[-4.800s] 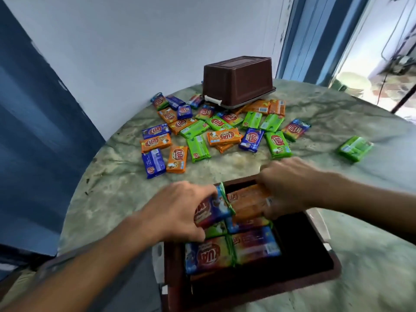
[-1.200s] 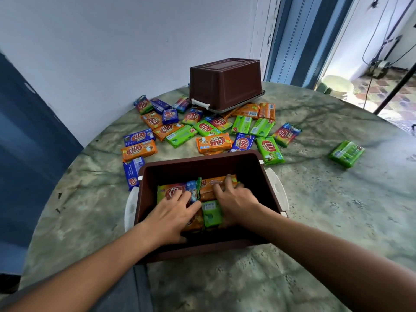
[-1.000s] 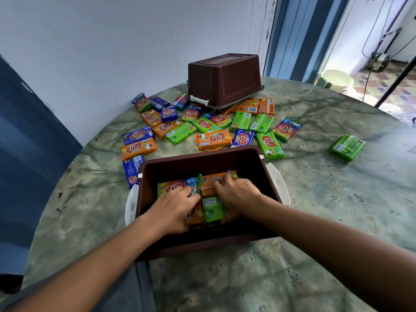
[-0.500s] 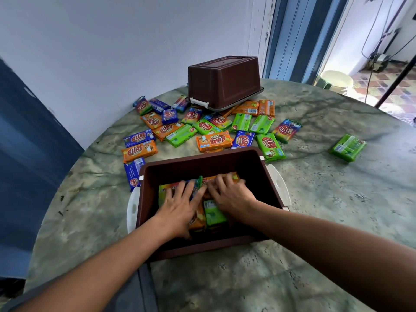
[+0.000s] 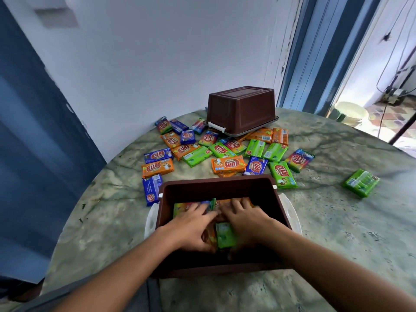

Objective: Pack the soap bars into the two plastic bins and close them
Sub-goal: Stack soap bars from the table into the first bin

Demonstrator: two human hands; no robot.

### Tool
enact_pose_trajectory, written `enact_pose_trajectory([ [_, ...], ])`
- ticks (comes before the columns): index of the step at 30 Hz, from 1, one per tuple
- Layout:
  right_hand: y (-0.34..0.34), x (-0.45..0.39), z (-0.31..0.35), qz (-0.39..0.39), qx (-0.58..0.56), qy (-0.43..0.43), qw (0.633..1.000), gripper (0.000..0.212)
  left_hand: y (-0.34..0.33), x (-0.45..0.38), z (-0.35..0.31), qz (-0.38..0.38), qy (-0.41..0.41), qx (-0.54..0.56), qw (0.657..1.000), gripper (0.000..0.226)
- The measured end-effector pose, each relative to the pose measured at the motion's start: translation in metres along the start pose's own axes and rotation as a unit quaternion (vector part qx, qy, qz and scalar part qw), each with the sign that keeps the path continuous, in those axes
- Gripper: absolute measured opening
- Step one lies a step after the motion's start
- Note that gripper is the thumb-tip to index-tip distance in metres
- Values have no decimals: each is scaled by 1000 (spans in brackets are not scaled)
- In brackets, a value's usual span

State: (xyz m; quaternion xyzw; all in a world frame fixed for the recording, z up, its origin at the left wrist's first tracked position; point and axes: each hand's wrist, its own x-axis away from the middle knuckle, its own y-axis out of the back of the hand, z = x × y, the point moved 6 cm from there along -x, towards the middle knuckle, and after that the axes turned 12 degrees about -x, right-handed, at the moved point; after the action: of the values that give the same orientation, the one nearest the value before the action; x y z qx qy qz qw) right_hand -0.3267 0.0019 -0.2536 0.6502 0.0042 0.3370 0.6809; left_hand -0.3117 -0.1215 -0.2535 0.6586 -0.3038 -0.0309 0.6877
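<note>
Down inside the open brown bin point(image 5: 225, 188) at the near edge of the table point(image 5: 337, 221), both hands lie flat on the packed soap bars point(image 5: 225, 235). The left hand point(image 5: 191, 228) has its fingers spread over an orange and a blue wrapper; the right hand point(image 5: 245, 219) rests beside it, fingers straight and fanned over the orange bars at the back. Neither grip pinches anything (the palms seem to be pressing the layer level, likely so more bars will fit and a lid can sit flush). A green bar shows between the two wrists.

Beyond the bin, the loose soap bars point(image 5: 227, 164) lie scattered across the table, within easy reach for the next handful, and one green bar point(image 5: 361, 182) sits well apart to the right. The second bin point(image 5: 242, 109) stands upside down at the far edge, resting partly on some bars, so it is not yet filled. White latches point(image 5: 150, 219) hang open at the near bin's sides.
</note>
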Motion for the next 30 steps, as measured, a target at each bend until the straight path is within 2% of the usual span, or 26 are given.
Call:
enact_pose_trajectory([
  [1,12,7,0,-13,-41,6,999,101,15,8,3,-54,-5,92,994,80],
  [3,41,22,-1,-94,-111,37,989,66,40,30,17,-184,18,228,956,45],
  [5,73,45,-15,-224,-171,52,958,44,58,55,39,-325,93,240,910,25],
  [6,85,54,-29,-287,-196,43,937,36,62,65,52,-380,142,230,885,21],
  [7,92,60,-45,-335,-220,19,916,31,62,73,65,-404,198,232,863,19],
  [8,94,64,-65,-364,-253,-18,896,28,56,77,78,-397,257,258,843,20],
  [10,82,66,-102,-344,-355,-114,862,31,28,77,99,-295,361,386,796,23],
  [12,58,66,-121,-258,-498,-192,805,32,4,74,94,-177,355,581,711,22],
  [13,44,68,-123,-207,-569,-209,768,32,-3,74,88,-143,345,640,671,24],
  [14,36,69,-118,-171,-619,-218,735,34,-6,77,86,-131,339,668,650,25],
  [16,25,70,-118,-162,-671,-225,688,39,-7,76,84,-134,331,674,646,26],
  [18,22,63,-112,-194,-684,-229,665,41,-12,73,90,-127,322,684,642,28],
  [19,23,66,-111,-212,-683,-227,661,39,-11,72,87,-123,312,697,634,30],
  [22,20,56,-103,-247,-712,-228,616,29,-20,61,102,-102,277,719,629,33],
  [26,16,41,-97,-278,-722,-243,585,23,-28,50,124,-105,253,721,637,29],
  [30,18,25,-82,-289,-714,-257,583,28,-24,44,154,-115,239,706,657,27],
])
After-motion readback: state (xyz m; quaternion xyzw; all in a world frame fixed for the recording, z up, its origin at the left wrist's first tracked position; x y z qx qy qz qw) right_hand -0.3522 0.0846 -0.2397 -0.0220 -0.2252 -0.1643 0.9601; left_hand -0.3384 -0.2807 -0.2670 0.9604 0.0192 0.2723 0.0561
